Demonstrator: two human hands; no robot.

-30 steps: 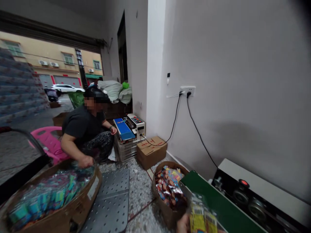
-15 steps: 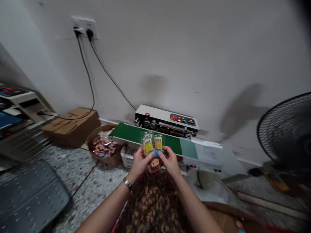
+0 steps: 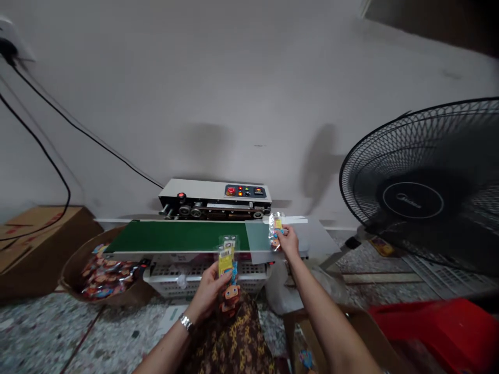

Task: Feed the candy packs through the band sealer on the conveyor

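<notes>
My left hand [image 3: 207, 291] is closed on clear plastic packets [image 3: 231, 294], each with a yellow barcode label and a brown and blue cartoon figure. They are fanned in front of the belt's near edge; I cannot tell exactly how many. My right hand [image 3: 289, 242] pinches one similar packet [image 3: 276, 228] over the translucent sheet at the right end of the green conveyor belt [image 3: 179, 236]. Behind the belt stands a band sealing machine [image 3: 198, 188] with lit red and orange buttons. The packet's top lies near the machine's right end.
A round bin [image 3: 74, 259] full of packets stands left, beside a cardboard box [image 3: 42, 244]. Under the belt is a white basket [image 3: 167, 285]. A black fan [image 3: 413, 202] stands right, with a red container [image 3: 440, 327] and an open carton [image 3: 358, 322] below.
The view has swung right. My hands, together on the packets before, are now apart: the left keeps several, while the right has carried one packet to the belt's right end.
</notes>
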